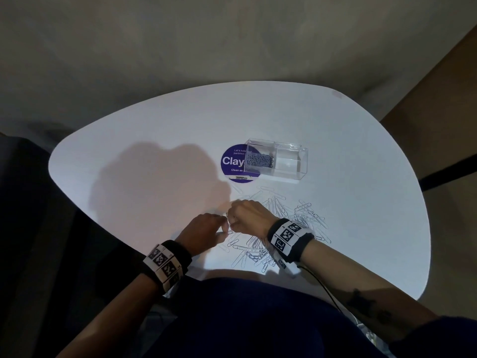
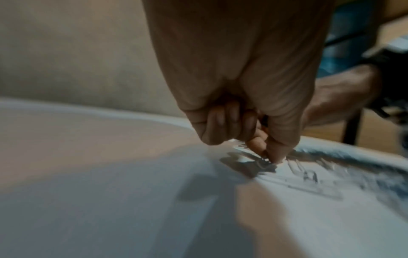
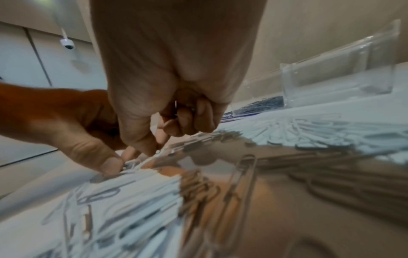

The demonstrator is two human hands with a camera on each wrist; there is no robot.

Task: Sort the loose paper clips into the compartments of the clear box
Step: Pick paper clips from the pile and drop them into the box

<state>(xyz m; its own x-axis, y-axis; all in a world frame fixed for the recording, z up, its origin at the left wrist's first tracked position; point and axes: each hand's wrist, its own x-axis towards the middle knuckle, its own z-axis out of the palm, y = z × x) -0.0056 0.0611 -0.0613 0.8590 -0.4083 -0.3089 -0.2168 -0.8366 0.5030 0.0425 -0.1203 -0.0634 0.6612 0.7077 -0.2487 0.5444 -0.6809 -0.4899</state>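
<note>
The clear box [image 1: 289, 174] stands at the table's far middle, with two compartments. Its left compartment holds small dark clips [image 1: 259, 160]; the right one looks bare. Loose silver paper clips [image 1: 296, 215] lie spread on the table in front of me, in large and small sizes. My left hand [image 1: 224, 229] and right hand [image 1: 231, 223] meet at the pile's left edge, fingers curled. The left hand [image 2: 271, 157] pinches a clip down at the table with thumb and forefinger. The right hand [image 3: 154, 148] pinches a clip beside the left thumb [image 3: 110, 164]; a metal glint shows inside its curled fingers.
A round purple sticker [image 1: 232, 161] lies on the white table [image 1: 154, 140], partly under the box. The rounded table edge runs close to my lap. A dark chair frame [image 1: 449, 171] stands past the table's right edge. A cable [image 1: 322, 285] trails from my right wristband.
</note>
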